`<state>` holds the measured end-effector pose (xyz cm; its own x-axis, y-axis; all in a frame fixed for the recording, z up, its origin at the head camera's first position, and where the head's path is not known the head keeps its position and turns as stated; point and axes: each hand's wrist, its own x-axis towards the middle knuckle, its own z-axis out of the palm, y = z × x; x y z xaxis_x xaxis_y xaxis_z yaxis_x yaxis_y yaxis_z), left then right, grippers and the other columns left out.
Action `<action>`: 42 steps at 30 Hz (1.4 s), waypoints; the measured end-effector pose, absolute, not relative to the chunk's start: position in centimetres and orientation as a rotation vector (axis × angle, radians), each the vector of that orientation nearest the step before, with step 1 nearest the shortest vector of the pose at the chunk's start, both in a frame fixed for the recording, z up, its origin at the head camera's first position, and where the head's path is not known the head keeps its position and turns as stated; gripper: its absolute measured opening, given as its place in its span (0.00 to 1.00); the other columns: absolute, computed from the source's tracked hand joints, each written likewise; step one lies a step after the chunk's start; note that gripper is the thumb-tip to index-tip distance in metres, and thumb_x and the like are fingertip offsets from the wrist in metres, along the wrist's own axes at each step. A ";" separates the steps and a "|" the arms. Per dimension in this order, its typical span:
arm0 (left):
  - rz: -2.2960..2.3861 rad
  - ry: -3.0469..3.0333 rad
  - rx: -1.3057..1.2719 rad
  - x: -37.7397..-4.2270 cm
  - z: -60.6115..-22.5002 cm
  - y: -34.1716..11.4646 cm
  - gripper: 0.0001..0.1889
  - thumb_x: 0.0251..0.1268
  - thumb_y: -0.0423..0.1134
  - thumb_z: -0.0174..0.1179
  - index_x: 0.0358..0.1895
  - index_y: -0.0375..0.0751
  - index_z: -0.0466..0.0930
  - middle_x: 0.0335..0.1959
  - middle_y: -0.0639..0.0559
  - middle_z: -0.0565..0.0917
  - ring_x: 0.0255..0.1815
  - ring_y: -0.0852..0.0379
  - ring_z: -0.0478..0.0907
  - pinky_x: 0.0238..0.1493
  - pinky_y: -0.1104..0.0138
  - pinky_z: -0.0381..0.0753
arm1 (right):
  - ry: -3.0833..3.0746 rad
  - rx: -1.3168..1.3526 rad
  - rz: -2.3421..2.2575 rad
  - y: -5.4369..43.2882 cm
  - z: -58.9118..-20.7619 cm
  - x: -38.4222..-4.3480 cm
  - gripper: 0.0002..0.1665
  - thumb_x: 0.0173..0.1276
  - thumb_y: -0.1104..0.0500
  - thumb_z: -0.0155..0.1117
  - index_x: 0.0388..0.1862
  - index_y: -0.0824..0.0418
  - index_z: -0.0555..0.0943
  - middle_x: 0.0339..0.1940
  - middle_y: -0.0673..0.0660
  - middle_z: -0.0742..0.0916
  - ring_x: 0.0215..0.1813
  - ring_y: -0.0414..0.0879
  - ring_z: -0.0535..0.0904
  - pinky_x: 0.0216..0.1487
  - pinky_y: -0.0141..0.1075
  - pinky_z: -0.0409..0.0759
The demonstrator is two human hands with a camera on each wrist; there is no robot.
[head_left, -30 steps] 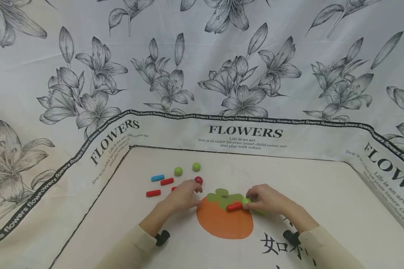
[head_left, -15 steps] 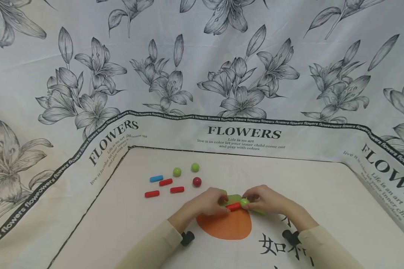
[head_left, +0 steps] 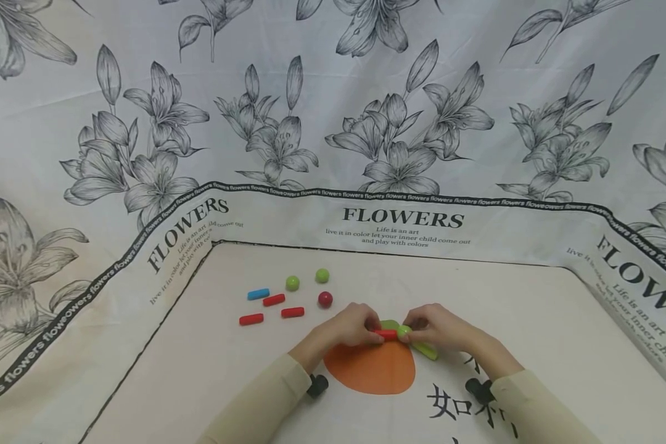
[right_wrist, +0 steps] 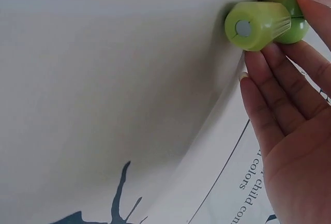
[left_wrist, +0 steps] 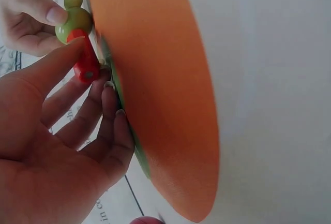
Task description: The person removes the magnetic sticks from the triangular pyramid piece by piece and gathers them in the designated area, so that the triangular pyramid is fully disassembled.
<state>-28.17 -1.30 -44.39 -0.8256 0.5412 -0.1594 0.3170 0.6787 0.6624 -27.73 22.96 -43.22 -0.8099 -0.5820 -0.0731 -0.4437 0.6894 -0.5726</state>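
Note:
My left hand (head_left: pixel 355 324) pinches a short red rod (head_left: pixel 385 334) between thumb and fingers, above the printed orange fruit. A grey disc shows in the end of this red rod (left_wrist: pixel 85 61) in the left wrist view. The rod's other end touches a green ball (head_left: pixel 404 333), which my right hand (head_left: pixel 438 327) pinches from the right. From the ball a yellow-green rod (head_left: pixel 424 351) sticks out toward the lower right. In the right wrist view this yellow-green rod (right_wrist: pixel 256 25) points its grey-disced end at the camera, with the green ball (right_wrist: pixel 292 30) behind it.
Left of my hands lie two loose green balls (head_left: pixel 292 283), a red ball (head_left: pixel 325 300), a blue rod (head_left: pixel 258 294) and several red rods (head_left: pixel 292 312). The white cloth carries a printed orange fruit (head_left: pixel 372 370) and black characters (head_left: pixel 449 401). Flowered fabric (head_left: pixel 399 135) rises behind.
My left hand has moved right, from beside the red ball to the red rod, and now grips it. The rod has turned from slanted to nearly level. My right hand has stayed at the green ball.

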 end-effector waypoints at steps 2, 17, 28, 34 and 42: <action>0.918 2.552 0.678 -28.2 -44.4 -1.3 0.05 0.64 0.41 0.72 0.40 0.46 0.88 0.29 0.57 0.81 0.32 0.60 0.76 0.33 0.72 0.78 | 2.657 -0.817 -0.800 22.9 -43.2 -27.7 0.08 0.68 0.49 0.72 0.40 0.50 0.88 0.38 0.43 0.87 0.44 0.42 0.81 0.52 0.46 0.81; 0.903 2.580 0.709 -28.2 -44.7 -1.3 0.05 0.63 0.42 0.73 0.38 0.47 0.88 0.30 0.59 0.81 0.34 0.61 0.76 0.37 0.72 0.77 | 2.658 -0.813 -0.814 23.0 -43.5 -27.6 0.10 0.68 0.48 0.72 0.41 0.52 0.88 0.36 0.42 0.87 0.40 0.41 0.80 0.46 0.37 0.81; 0.879 2.647 0.629 -27.7 -44.0 -1.1 0.05 0.64 0.40 0.72 0.38 0.44 0.89 0.29 0.57 0.81 0.33 0.60 0.75 0.37 0.71 0.78 | 2.677 -0.799 -0.823 22.9 -43.5 -27.4 0.10 0.69 0.47 0.71 0.41 0.52 0.87 0.36 0.42 0.87 0.40 0.41 0.80 0.46 0.36 0.81; 0.940 2.626 0.541 -27.7 -43.7 -2.6 0.06 0.63 0.40 0.73 0.41 0.45 0.89 0.31 0.57 0.81 0.36 0.58 0.76 0.38 0.69 0.79 | 2.690 -0.796 -0.812 22.9 -43.4 -27.4 0.11 0.69 0.47 0.71 0.41 0.52 0.88 0.36 0.42 0.87 0.40 0.41 0.80 0.47 0.38 0.81; 0.960 2.630 0.474 -27.0 -43.6 -7.3 0.06 0.62 0.42 0.74 0.36 0.49 0.86 0.30 0.55 0.82 0.36 0.57 0.77 0.36 0.68 0.81 | 2.686 -0.789 -0.821 22.8 -43.5 -27.4 0.11 0.69 0.48 0.71 0.41 0.54 0.88 0.36 0.43 0.87 0.40 0.40 0.80 0.46 0.37 0.81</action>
